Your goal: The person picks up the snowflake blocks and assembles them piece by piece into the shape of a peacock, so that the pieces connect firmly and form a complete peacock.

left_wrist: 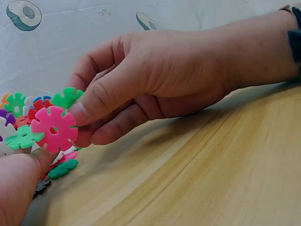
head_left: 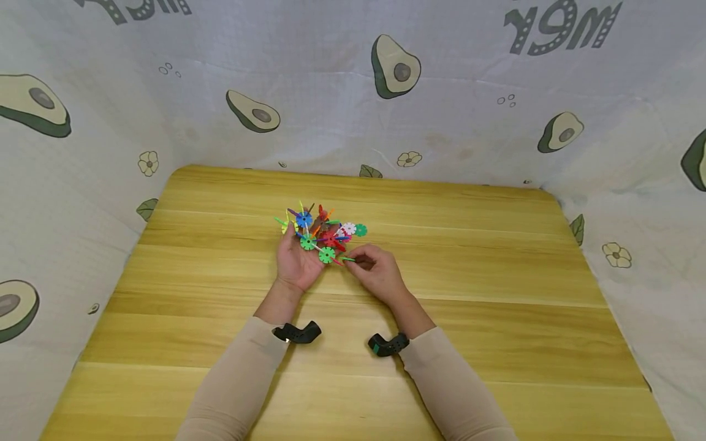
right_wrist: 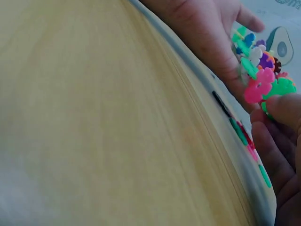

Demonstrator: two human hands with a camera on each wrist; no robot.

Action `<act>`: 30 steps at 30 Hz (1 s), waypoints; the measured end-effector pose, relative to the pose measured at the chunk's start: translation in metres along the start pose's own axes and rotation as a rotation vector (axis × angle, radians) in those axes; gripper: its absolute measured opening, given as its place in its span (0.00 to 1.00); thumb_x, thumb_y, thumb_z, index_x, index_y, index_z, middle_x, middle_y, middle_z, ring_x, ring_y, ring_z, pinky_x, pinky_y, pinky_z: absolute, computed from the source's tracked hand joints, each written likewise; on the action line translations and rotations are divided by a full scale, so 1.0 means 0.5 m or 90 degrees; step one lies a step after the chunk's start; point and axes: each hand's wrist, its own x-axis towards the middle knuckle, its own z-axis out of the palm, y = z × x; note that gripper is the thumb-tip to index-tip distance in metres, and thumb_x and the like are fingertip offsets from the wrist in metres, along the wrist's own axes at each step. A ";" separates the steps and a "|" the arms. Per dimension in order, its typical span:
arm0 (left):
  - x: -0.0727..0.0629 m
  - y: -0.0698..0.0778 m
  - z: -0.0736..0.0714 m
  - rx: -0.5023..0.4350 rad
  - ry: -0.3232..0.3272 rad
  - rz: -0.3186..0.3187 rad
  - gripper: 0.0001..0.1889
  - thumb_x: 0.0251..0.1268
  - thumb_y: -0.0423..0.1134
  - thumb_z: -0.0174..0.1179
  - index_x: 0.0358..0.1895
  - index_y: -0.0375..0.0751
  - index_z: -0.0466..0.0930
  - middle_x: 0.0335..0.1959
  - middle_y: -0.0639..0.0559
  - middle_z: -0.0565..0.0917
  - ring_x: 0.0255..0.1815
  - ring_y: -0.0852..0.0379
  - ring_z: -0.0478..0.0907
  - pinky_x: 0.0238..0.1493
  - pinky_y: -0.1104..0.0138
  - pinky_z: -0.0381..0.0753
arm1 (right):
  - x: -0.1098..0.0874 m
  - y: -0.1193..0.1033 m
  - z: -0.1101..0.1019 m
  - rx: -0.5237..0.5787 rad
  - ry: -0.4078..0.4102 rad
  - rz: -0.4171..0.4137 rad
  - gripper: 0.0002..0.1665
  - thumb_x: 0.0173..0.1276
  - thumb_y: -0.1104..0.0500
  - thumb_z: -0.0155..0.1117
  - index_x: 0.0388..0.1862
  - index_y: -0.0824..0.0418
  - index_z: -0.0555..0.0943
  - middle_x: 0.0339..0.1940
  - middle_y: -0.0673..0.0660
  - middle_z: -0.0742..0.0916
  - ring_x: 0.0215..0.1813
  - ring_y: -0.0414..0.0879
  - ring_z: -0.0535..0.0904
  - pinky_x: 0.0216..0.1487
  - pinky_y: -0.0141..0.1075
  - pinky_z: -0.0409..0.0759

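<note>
A many-coloured cluster of interlocking snowflake discs lies in my left hand, whose palm faces up beneath it. The left thumb shows at the cluster's near side in the left wrist view. From the right, my right hand pinches a green snowflake disc between thumb and fingertips. Next to that thumb, a pink snowflake disc faces the left wrist camera, edge to edge with another green disc. Most left fingers are hidden behind the cluster in the head view.
Both hands work above a wooden table. A white curtain printed with avocados hangs behind it and along both sides. Black bands with camera mounts sit on both wrists.
</note>
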 end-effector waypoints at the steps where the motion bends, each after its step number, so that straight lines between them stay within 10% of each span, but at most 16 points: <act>1: 0.000 -0.001 0.000 0.005 0.004 -0.005 0.26 0.83 0.61 0.26 0.76 0.65 0.59 0.72 0.56 0.75 0.75 0.53 0.71 0.82 0.50 0.60 | 0.000 -0.002 0.001 -0.001 0.004 -0.003 0.05 0.65 0.66 0.73 0.40 0.66 0.87 0.41 0.63 0.89 0.40 0.39 0.86 0.41 0.28 0.87; 5: -0.001 -0.004 0.003 0.018 0.013 -0.021 0.25 0.85 0.52 0.29 0.80 0.58 0.53 0.65 0.59 0.81 0.72 0.57 0.74 0.73 0.60 0.74 | 0.000 -0.008 0.006 -0.014 0.027 0.016 0.07 0.65 0.65 0.74 0.41 0.65 0.88 0.41 0.63 0.90 0.39 0.38 0.86 0.41 0.26 0.86; 14: 0.004 -0.007 0.007 0.026 0.010 -0.019 0.29 0.86 0.43 0.29 0.84 0.44 0.42 0.69 0.56 0.78 0.72 0.58 0.74 0.72 0.63 0.75 | 0.000 -0.008 0.012 -0.017 0.052 0.015 0.06 0.65 0.66 0.74 0.39 0.67 0.86 0.38 0.64 0.91 0.38 0.53 0.90 0.39 0.27 0.87; 30: 0.003 -0.024 0.010 0.048 0.025 0.039 0.33 0.84 0.30 0.33 0.84 0.53 0.33 0.70 0.57 0.76 0.73 0.53 0.73 0.68 0.60 0.80 | -0.003 -0.012 0.030 -0.043 0.072 -0.054 0.03 0.60 0.67 0.77 0.32 0.67 0.91 0.35 0.61 0.93 0.39 0.54 0.91 0.38 0.26 0.86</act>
